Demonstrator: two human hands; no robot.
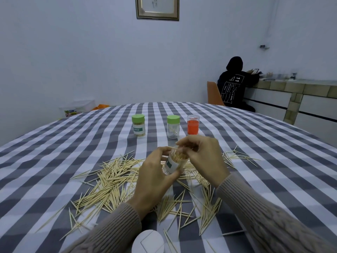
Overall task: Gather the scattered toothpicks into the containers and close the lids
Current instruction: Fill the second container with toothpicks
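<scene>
My left hand (155,178) grips a clear labelled container (173,165), tilted toward me, open at the top and packed with toothpicks. My right hand (202,154) is at its mouth, fingers pinched together on toothpicks at the rim. Scattered toothpicks (109,181) cover the checked tablecloth (54,152) around and under both hands. A white lid (148,241) lies at the near edge. Farther back stand a lidded green-capped container full of toothpicks (138,125), a nearly empty green-capped container (173,126) and a clear container with red contents (193,124).
A person in a dark hoodie (235,83) sits on an orange chair (213,94) at a tiled counter (300,88) at the back right. Plastic boxes (78,107) lie beyond the table's far left edge.
</scene>
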